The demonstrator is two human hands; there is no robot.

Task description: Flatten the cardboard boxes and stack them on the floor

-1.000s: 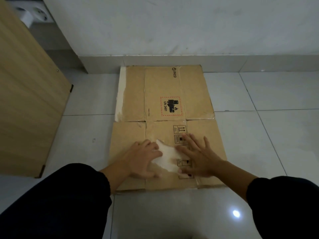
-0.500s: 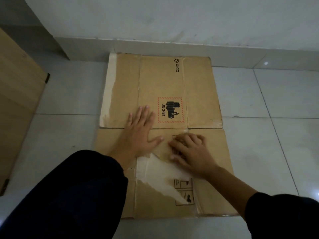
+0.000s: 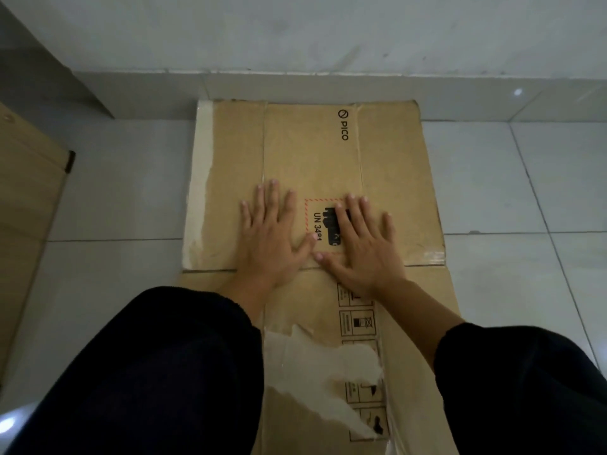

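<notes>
Hands: two | left hand (image 3: 271,239), right hand (image 3: 363,247): grip open, palms flat | flattened cardboard box (image 3: 391,178): one

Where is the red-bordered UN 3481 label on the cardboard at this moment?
In the head view, the UN 3481 label sits mid-frame on the flattened cardboard box, between the left hand and the right hand, whose fingers partly cover it.

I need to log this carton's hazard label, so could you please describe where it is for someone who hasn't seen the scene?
The flattened carton lies on the floor against the wall. The label is mid-panel, between the left hand and right hand, the right partly covering it. Its red dashed border and "UN 34.." text distinguish it from the black symbols nearer the person.
</notes>
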